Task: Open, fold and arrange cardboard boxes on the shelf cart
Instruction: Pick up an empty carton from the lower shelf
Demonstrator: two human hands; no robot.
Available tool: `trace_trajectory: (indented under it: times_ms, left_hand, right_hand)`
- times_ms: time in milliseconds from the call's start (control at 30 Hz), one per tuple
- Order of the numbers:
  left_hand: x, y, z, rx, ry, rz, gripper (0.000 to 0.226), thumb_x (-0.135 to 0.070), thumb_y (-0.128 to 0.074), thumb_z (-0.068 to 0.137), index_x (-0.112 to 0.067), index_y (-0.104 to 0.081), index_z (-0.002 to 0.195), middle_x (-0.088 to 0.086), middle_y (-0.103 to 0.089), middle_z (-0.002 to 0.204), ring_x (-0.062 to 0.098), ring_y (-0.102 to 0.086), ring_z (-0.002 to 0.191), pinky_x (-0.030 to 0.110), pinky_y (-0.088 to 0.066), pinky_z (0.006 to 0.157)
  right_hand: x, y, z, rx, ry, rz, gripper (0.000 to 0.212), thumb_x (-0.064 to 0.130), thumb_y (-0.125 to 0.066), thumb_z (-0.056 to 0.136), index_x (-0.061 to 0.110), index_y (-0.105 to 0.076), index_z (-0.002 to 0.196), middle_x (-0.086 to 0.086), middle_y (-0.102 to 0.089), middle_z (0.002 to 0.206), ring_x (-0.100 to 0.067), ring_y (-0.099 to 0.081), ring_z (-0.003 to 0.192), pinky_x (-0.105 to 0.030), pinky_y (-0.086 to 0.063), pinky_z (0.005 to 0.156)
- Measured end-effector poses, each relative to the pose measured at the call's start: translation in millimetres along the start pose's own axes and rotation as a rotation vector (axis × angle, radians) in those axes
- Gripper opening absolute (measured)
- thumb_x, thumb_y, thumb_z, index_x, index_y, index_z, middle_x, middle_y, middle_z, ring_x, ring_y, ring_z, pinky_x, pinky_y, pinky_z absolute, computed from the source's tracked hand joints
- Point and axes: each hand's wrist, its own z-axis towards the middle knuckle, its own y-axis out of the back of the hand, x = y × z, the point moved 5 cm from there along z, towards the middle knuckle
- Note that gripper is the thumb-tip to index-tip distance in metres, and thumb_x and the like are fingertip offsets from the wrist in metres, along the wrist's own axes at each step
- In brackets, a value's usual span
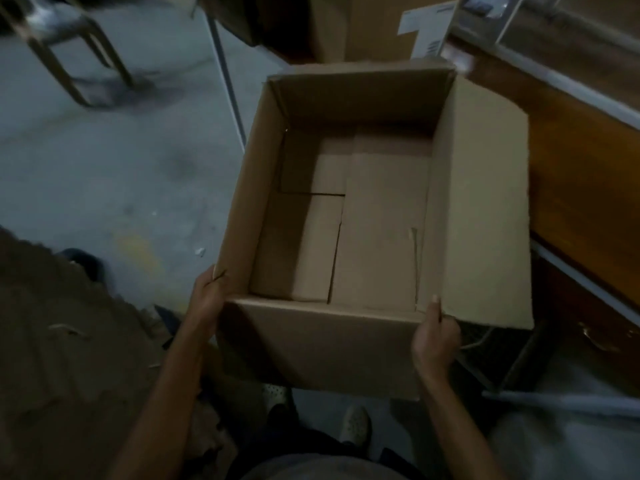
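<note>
An opened brown cardboard box fills the middle of the view, held above the floor with its top open and its bottom flaps folded shut inside. My left hand grips the near left corner. My right hand grips the near right corner, thumb on the rim. The right top flap stands out to the right and the near flap hangs down toward me. The shelf cart with its wooden shelf and pale metal frame lies to the right, partly behind the box.
A stack of flat cardboard lies at the lower left. Another brown box with a white label stands beyond. A stool is at the far left on the grey floor. My shoes show below the box.
</note>
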Motion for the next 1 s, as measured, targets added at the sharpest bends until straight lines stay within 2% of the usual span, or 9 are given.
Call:
trace_trajectory:
  times_ms: [67, 167, 367, 467, 600, 700, 800, 900, 1000]
  left_hand:
    - [23, 3, -20, -0.077, 0.030, -0.006, 0.024, 0.000, -0.041, 0.099, -0.005, -0.063, 0.107, 0.012, -0.064, 0.095, 0.035, -0.061, 0.093, 0.036, -0.051, 0.074]
    - [50, 3, -48, -0.203, 0.079, -0.021, 0.028, -0.003, -0.040, 0.100, 0.001, -0.062, 0.116, 0.017, -0.062, 0.102, 0.039, -0.060, 0.097, 0.040, -0.048, 0.077]
    - [55, 28, -82, -0.443, 0.033, -0.130, 0.027, -0.004, -0.048, 0.098, 0.019, -0.059, 0.108, 0.013, -0.055, 0.078, 0.025, -0.053, 0.065, 0.031, -0.042, 0.058]
    - [43, 51, -84, -0.505, -0.005, -0.152, 0.018, -0.006, -0.050, 0.097, 0.002, -0.065, 0.091, 0.015, -0.057, 0.075, 0.029, -0.056, 0.071, 0.038, -0.043, 0.070]
    - [11, 87, -70, -0.606, -0.032, -0.232, 0.015, -0.006, -0.049, 0.098, -0.003, -0.064, 0.099, 0.017, -0.062, 0.082, 0.032, -0.061, 0.076, 0.037, -0.048, 0.069]
    - [-19, 117, -48, -0.668, -0.082, -0.283, 0.014, -0.004, -0.051, 0.097, -0.001, -0.065, 0.097, 0.016, -0.063, 0.079, 0.031, -0.062, 0.073, 0.035, -0.048, 0.065]
    - [-45, 148, -16, -0.743, -0.108, -0.342, 0.014, -0.007, -0.055, 0.095, -0.011, -0.067, 0.092, 0.024, -0.067, 0.089, 0.040, -0.066, 0.082, 0.045, -0.051, 0.073]
    - [-74, 181, 26, -0.799, -0.146, -0.429, 0.022, -0.006, -0.055, 0.096, 0.000, -0.065, 0.114, 0.027, -0.066, 0.106, 0.031, -0.062, 0.080, 0.038, -0.051, 0.071]
    - [-112, 221, 75, -0.808, -0.182, -0.456, 0.029, -0.008, -0.053, 0.098, 0.002, -0.058, 0.125, 0.022, -0.062, 0.109, 0.023, -0.059, 0.078, 0.034, -0.048, 0.067]
  right_hand:
    - [5, 3, 8, 0.056, 0.092, -0.038, 0.053, 0.030, -0.044, 0.104, -0.019, -0.065, 0.102, -0.036, -0.065, 0.108, -0.044, -0.063, 0.103, -0.033, -0.037, 0.073]
    - [21, 9, 17, 0.112, 0.237, -0.055, 0.055, 0.031, -0.047, 0.103, -0.019, -0.067, 0.092, -0.037, -0.067, 0.098, -0.045, -0.064, 0.094, -0.037, -0.041, 0.073]
    - [55, -4, 17, 0.232, 0.424, -0.077, 0.062, 0.039, -0.041, 0.100, -0.015, -0.067, 0.081, -0.036, -0.067, 0.088, -0.047, -0.063, 0.085, -0.043, -0.044, 0.071]
    - [79, -23, 15, 0.326, 0.463, -0.044, 0.065, 0.043, -0.040, 0.099, -0.011, -0.064, 0.071, -0.032, -0.065, 0.079, -0.042, -0.063, 0.076, -0.038, -0.035, 0.064]
    - [131, -55, 6, 0.397, 0.542, -0.017, 0.056, 0.033, -0.044, 0.103, -0.010, -0.065, 0.073, -0.028, -0.064, 0.079, -0.036, -0.061, 0.076, -0.033, -0.030, 0.064]
    - [181, -86, -6, 0.428, 0.631, 0.014, 0.056, 0.034, -0.042, 0.104, -0.002, -0.062, 0.066, -0.015, -0.057, 0.068, -0.025, -0.053, 0.066, -0.032, -0.025, 0.061]
    - [236, -123, -19, 0.440, 0.760, 0.047, 0.060, 0.038, -0.039, 0.103, 0.008, -0.052, 0.053, -0.005, -0.048, 0.052, -0.024, -0.049, 0.052, -0.034, -0.021, 0.056]
    - [289, -170, -33, 0.470, 0.804, 0.097, 0.055, 0.031, -0.042, 0.104, 0.011, -0.048, 0.053, 0.005, -0.041, 0.050, -0.011, -0.040, 0.048, -0.029, -0.021, 0.051]
    - [346, -224, -49, 0.495, 0.840, 0.148, 0.056, 0.032, -0.042, 0.104, 0.015, -0.043, 0.051, 0.004, -0.043, 0.051, -0.010, -0.042, 0.050, -0.022, -0.024, 0.050]
